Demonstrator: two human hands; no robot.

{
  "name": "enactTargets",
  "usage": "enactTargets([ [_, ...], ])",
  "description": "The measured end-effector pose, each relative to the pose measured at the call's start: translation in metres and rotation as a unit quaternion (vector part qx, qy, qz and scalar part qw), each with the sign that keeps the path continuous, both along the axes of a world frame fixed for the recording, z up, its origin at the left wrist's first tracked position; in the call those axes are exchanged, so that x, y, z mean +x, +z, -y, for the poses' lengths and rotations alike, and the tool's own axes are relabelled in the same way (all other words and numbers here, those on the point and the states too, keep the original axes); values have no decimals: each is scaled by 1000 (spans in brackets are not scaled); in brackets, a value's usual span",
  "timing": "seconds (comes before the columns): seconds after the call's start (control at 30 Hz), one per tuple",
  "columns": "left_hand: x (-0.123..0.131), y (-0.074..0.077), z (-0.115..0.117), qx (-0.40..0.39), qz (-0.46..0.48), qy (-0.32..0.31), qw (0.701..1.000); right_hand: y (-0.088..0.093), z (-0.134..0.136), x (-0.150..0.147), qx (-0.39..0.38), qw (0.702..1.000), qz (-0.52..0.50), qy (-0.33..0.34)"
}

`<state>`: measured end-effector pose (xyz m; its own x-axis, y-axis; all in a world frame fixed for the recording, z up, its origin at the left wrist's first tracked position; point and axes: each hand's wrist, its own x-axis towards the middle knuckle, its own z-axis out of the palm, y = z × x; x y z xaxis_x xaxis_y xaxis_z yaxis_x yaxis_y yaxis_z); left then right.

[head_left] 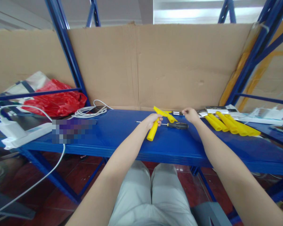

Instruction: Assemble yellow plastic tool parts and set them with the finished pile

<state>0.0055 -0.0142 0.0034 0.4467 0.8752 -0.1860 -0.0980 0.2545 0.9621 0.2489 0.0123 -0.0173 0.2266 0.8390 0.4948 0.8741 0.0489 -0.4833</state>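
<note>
My left hand (153, 120) is closed round the round handle of a yellow T-shaped tool (151, 134), whose flat head points away from me. Just beyond that hand, a second yellow piece with a round end (170, 118) lies on the blue table. My right hand (190, 114) has its fingers pinched together at the back of the table. Whatever it may hold is too small to make out. Close to its fingertips lies a small black and silvery item (177, 113). A screwdriver (177, 125) with a black handle rests between my hands, its shaft pointing left.
Several yellow tube handles (227, 124) lie in a row at the right, beside black and white packets (216, 110). White power strips stand at the left (28, 135) and far right (261, 119). A coiled white cable (90, 111) lies near a red bag (57, 99). Cardboard (167, 66) walls the back.
</note>
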Motion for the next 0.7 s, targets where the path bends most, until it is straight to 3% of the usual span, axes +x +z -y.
enactTargets([
  [0.13, 0, 2, 2, -2, 9, -15, 1000, 3, -7, -25, 124, 979, -99, 126],
  [0.3, 1, 0, 0, 0, 26, -33, 999, -3, -7, -57, 141, 955, -110, 237],
  [0.7, 2, 3, 5, 0, 24, -33, 999, -7, 2, -67, 83, 959, -136, 236],
])
